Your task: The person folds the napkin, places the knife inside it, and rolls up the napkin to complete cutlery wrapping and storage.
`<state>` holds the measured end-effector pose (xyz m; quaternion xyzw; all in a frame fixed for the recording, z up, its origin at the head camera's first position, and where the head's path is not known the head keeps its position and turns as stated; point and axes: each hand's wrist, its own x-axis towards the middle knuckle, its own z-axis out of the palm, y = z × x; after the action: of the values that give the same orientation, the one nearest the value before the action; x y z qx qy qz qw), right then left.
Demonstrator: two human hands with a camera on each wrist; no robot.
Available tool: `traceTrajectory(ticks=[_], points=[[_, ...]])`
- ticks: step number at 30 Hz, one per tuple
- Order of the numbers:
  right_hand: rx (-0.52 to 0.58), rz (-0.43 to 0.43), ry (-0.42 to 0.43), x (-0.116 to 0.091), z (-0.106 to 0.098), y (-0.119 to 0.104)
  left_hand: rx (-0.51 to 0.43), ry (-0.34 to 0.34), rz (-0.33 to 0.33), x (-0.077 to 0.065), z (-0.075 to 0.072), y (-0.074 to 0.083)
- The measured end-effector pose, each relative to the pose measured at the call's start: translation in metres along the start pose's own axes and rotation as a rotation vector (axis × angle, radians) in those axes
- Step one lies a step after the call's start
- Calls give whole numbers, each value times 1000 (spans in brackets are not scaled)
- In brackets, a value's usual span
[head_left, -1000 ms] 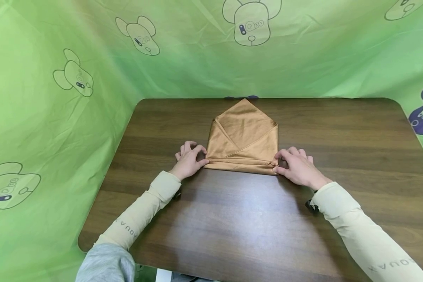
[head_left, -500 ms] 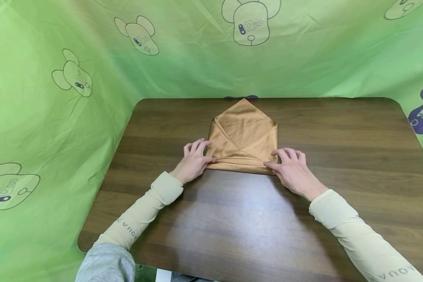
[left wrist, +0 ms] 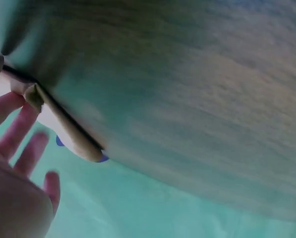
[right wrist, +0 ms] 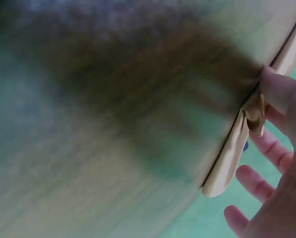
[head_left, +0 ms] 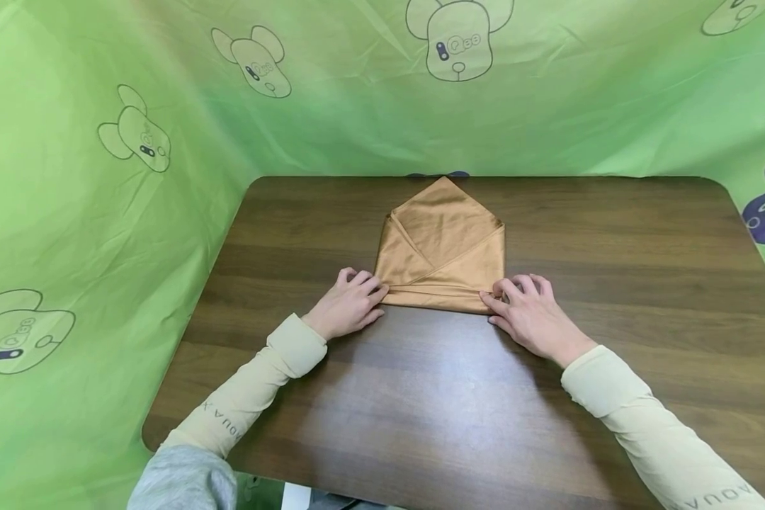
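Note:
A bronze satin cloth [head_left: 443, 230], folded like an envelope with its point away from me, lies on the brown wooden table. A narrow rolled strip runs along its near edge. My left hand [head_left: 347, 304] holds the left end of this strip between thumb and fingertips. At the strip's right end, my right hand [head_left: 535, 319] pinches the fold with thumb and index finger. In the right wrist view a small flap of the cloth [right wrist: 256, 116] sticks up by the fingers. The left wrist view shows another raised corner of the cloth [left wrist: 33, 97] at the left fingertips.
The wooden table [head_left: 421, 397] has rounded corners. A green curtain [head_left: 331, 106] printed with cartoon heads hangs behind it and along its sides. Below the near edge a white piece [head_left: 296, 496] shows.
My right hand has shifted inward and its fingers have drawn down to the strip's end. The left fingers have lowered from above the cloth onto its edge. The cloth has hardly moved.

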<state>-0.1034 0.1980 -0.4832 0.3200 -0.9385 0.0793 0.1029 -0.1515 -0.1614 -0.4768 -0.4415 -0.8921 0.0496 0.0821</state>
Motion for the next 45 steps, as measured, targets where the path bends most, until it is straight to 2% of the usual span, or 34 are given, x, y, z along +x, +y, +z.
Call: traceTrajectory(ticks=[9, 16, 20, 24, 26, 30, 36, 40, 45], points=[[-45, -41, 35, 2, 1, 2, -38, 18, 20, -3, 1, -4], [-79, -88, 53, 2, 1, 0, -64, -61, -5, -1, -1, -4], [-122, -112, 62, 3, 2, -1, -36, -23, -15, 0, 2, -2], [-96, -92, 71, 4, 2, -1, -16, 41, -43, 2, 6, -1], [-56, -65, 69, 4, 2, 0, -33, 49, -72, 3, 7, -1], [43, 13, 54, 6, 1, 3, -148, 34, -157, 6, 6, -4], [237, 212, -6, 15, -4, 7, -345, -13, -313, 13, 5, -10], [308, 337, -70, 22, -8, 10, -458, -59, -409, 18, 6, -14], [376, 477, -137, 31, -10, 13, -591, -47, -524, 29, 5, -18]])
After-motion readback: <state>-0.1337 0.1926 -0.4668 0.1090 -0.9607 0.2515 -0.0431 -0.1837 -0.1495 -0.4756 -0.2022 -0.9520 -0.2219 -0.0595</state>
